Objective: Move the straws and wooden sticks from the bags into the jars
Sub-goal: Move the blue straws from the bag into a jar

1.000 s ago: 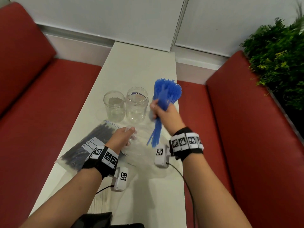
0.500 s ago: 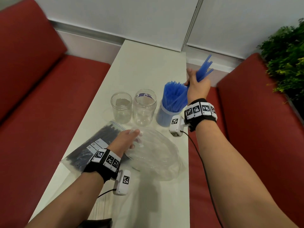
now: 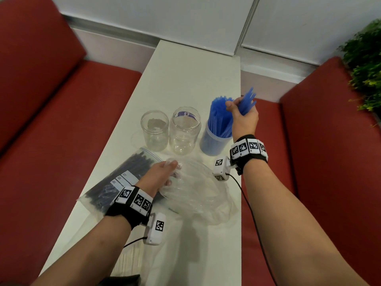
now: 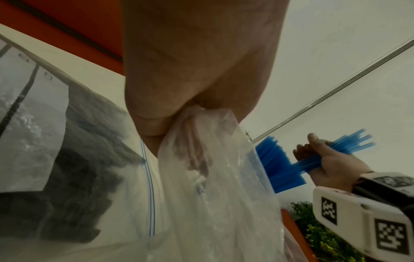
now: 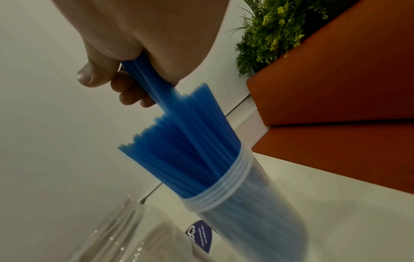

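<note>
Three clear jars stand in a row on the white table point(image 3: 185, 79). The rightmost jar point(image 3: 212, 144) is packed with blue straws point(image 3: 219, 118). My right hand point(image 3: 243, 116) grips a small bunch of blue straws point(image 3: 247, 102) above that jar, their lower ends among the straws in it point(image 5: 190, 141). The middle jar point(image 3: 184, 131) and left jar point(image 3: 154, 131) hold no straws. My left hand point(image 3: 162, 174) pinches the crumpled clear bag point(image 3: 195, 195), gathered in its fingers point(image 4: 156, 124). A zip bag of dark sticks point(image 3: 121, 178) lies to its left.
Red bench seats point(image 3: 72, 131) flank the narrow table on both sides. A green plant point(image 3: 365, 65) stands at the far right. A white wall closes the table's far end. Pale sticks in a bag point(image 3: 129, 263) lie at the near table edge.
My right hand carried the blue straws from above the bag to the rightmost jar, which now holds most of them. It still grips a small bunch, lower than before. The left hand kept holding the bag.
</note>
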The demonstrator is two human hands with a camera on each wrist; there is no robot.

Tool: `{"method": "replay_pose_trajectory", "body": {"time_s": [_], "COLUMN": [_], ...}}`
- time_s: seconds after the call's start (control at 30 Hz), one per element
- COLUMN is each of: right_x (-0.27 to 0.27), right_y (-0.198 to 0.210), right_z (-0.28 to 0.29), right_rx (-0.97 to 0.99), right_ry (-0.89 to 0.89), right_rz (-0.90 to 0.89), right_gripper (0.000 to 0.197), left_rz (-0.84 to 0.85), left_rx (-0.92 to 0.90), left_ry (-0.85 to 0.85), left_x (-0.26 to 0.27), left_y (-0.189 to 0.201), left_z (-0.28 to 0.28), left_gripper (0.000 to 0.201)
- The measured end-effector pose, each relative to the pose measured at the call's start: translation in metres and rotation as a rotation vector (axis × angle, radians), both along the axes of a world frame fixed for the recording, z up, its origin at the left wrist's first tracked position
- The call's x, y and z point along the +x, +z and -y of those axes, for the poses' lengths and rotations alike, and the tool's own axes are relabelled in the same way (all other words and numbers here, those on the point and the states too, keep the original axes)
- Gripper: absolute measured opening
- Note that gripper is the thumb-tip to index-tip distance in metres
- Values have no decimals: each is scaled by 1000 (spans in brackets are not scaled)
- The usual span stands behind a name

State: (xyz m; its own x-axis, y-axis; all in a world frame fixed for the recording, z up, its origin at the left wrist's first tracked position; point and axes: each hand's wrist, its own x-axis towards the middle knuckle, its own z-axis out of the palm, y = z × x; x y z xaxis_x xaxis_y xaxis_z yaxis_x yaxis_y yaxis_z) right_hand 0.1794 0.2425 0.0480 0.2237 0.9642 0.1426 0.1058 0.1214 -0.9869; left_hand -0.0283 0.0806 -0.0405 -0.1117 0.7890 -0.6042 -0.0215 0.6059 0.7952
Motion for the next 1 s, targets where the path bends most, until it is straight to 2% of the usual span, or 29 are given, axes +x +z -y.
{"method": "replay_pose_trajectory", "body": {"time_s": [0.17,0.3,0.4,0.47,0.53,0.63,0.67,0.73,0.8,0.9,1.0], "right_x": [1,0,-2,-4,-4,-4,-2,-2,-3,-12,-20], "right_y": [-5,20,34,29,11,-20,-25,-22,-12,1,-9], "right_z": [0,-8,-15,-15,-12,-4,-3,-2,-4,-7,-2], "right_rx": [-56,135,255,280,198,-47,-53,-22,49,155,74], "right_ry": [61,22,61,85,122,219,242,240,150,84,192], "right_rz": [84,156,233,392,602,1124,1194,1054,908,1055,1313], "right_gripper": [16,24,31,29,31,47,49,48,48,55,63], "left_rz": [33,44,31,30,24,24,20,0,-22,-27,-43], "left_rx": [-1,-7,-12,-14,-13,-13,-10,-4,-3,-3,-1], "left_ry": [21,33,21,9,-5,-14,-13,-10,-4,-1,-10], "left_x": [0,4,4,4,5,4,4,2,2,3,6], "left_y": [-1,-1,1,1,2,5,5,7,7,8,10], "left_z": [0,-1,0,1,2,3,3,4,5,7,8], "left_gripper": [34,32,33,34,35,35,35,35,34,34,34]}}
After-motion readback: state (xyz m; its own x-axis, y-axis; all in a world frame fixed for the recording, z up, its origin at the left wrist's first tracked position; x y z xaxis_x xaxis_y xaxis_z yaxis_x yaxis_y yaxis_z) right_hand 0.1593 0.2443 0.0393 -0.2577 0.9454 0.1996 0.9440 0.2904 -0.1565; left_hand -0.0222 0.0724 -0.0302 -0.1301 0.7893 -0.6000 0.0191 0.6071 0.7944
